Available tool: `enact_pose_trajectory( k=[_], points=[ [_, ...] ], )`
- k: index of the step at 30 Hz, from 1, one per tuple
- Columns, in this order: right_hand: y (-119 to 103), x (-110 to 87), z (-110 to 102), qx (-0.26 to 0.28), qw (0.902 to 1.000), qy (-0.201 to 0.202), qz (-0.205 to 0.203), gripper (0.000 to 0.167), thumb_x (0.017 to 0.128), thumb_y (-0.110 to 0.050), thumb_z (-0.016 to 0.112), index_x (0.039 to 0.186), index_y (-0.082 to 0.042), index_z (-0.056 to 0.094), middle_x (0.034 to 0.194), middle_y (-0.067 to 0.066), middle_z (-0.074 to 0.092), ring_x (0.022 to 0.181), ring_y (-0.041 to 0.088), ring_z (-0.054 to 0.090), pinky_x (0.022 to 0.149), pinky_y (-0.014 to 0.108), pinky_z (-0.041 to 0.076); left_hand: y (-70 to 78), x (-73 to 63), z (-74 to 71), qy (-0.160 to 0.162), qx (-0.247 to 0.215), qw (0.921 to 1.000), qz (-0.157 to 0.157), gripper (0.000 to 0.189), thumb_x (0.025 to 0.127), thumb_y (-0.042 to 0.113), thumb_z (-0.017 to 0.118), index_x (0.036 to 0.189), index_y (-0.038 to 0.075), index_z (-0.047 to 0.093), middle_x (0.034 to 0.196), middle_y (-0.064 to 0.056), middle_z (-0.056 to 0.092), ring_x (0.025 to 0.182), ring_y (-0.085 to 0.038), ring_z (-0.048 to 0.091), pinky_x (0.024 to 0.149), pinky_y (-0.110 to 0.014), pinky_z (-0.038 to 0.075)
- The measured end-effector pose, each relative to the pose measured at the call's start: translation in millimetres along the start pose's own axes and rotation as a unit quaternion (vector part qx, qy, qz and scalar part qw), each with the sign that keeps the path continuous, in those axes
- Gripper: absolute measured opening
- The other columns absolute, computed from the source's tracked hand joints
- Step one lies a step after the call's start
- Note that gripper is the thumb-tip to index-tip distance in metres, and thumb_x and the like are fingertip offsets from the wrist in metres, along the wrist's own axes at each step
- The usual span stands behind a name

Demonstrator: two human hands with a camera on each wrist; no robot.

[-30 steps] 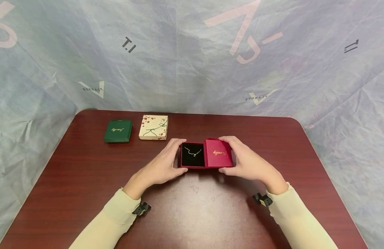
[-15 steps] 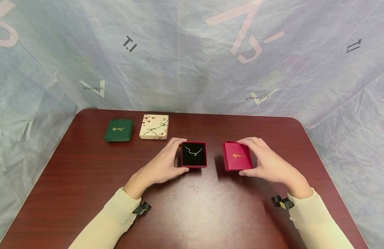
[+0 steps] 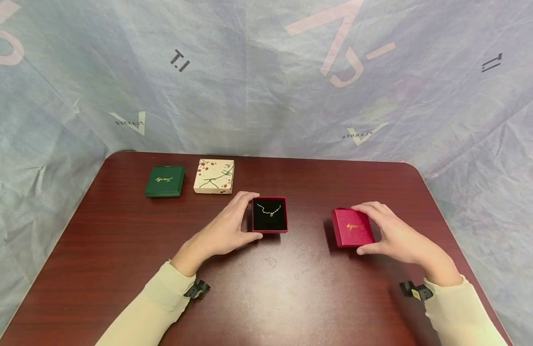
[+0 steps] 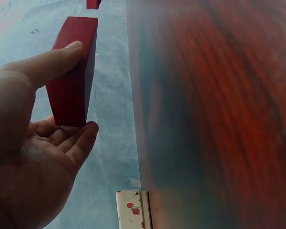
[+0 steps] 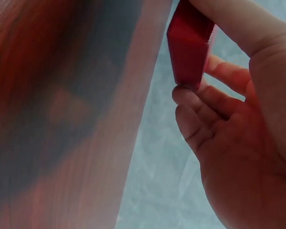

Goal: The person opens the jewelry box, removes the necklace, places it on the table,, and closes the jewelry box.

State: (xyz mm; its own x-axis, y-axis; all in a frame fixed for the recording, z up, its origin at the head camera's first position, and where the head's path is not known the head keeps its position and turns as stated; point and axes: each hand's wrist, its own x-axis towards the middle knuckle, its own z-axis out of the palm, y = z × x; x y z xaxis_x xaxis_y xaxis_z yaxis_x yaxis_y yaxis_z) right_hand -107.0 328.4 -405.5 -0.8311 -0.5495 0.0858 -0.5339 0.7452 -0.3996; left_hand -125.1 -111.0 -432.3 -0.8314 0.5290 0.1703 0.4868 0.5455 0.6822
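My left hand (image 3: 226, 228) grips the left side of a red box base (image 3: 270, 231), thumb on the near side and fingers on the far side. Inside the base, a thin silvery necklace (image 3: 271, 213) lies on a black pad (image 3: 266, 223). To the right, my right hand (image 3: 398, 235) pinches the red box lid (image 3: 354, 229) between thumb and fingers; gold lettering shows on its top. The lid is apart from the base and slightly turned. In the left wrist view, the thumb presses on the red base (image 4: 69, 95). The right wrist view shows fingers under the red lid (image 5: 189, 50).
A green jewelry box (image 3: 164, 181) and a cream box with a floral print (image 3: 214, 177) sit closed at the back left of the dark red wooden table (image 3: 119, 250). A printed grey-blue cloth (image 3: 258, 86) hangs behind the table.
The lid has come away from beside the base. My right hand has carried it to the right and a little nearer. My left hand and the base have stayed in place.
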Motion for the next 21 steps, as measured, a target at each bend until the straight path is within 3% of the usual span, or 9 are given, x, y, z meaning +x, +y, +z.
enact_pose_trajectory(
  k=[6, 21],
  points=[
    [13.8, -18.0, -2.8, -0.014, 0.9998, -0.014, 0.008, 0.097, 0.065, -0.027, 0.105, 0.146, -0.012, 0.055, 0.137, 0.001, 0.056, 0.124, 0.020, 0.048, 0.096, 0.036, 0.047, 0.7, 0.4, 0.2, -0.001, 0.002, 1.0000, 0.000, 0.094, 0.085, 0.025, 0.092, 0.158, 0.003, 0.036, 0.153, -0.008, 0.043, 0.144, -0.020, 0.042, 0.121, -0.040, 0.035],
    [34.9, -51.1, -0.6, -0.014, 0.9995, -0.025, 0.011, 0.098, 0.062, -0.033, 0.106, 0.144, -0.013, 0.057, 0.133, -0.002, 0.059, 0.120, 0.013, 0.046, 0.094, 0.025, 0.043, 0.3, -0.2, 0.5, -0.003, 0.004, 1.0000, -0.005, 0.094, 0.086, 0.024, 0.092, 0.159, 0.005, 0.036, 0.154, -0.008, 0.042, 0.145, -0.020, 0.041, 0.121, -0.042, 0.035]
  ],
)
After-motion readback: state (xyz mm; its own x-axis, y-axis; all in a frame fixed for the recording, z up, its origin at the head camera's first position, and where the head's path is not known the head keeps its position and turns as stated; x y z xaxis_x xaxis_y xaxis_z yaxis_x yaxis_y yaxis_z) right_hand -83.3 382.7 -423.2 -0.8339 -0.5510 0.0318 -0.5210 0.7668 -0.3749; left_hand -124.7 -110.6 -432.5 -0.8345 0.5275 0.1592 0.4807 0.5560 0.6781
